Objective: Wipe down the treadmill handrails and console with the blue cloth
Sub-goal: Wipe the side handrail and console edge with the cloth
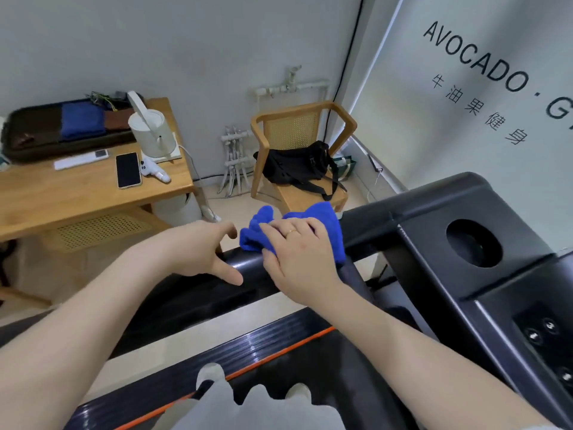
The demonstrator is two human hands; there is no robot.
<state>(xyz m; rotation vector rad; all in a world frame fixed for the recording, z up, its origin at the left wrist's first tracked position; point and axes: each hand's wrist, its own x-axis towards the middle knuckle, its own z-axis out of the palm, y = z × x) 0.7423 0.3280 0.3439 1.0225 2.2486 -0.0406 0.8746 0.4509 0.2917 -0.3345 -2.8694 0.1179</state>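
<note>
The blue cloth [263, 226] lies bunched on the black left handrail [245, 262] of the treadmill, close to where the rail meets the console [434, 243]. My right hand [297, 252] presses flat on the cloth, fingers spread over it, a ring on one finger. My left hand [204, 249] rests on the same handrail just left of the cloth, fingers apart and curled over the far side of the rail, thumb on the near side. The console has a round cup recess [473, 243] and a button panel [545, 336] at the right.
A wooden table [77, 197] at left holds a phone [128, 170], a white kettle [150, 131], a remote and a dark tray of folded cloths. A wooden chair [297, 125] with a black bag [294, 164] stands behind the rail. The treadmill belt edge [248, 352] runs below.
</note>
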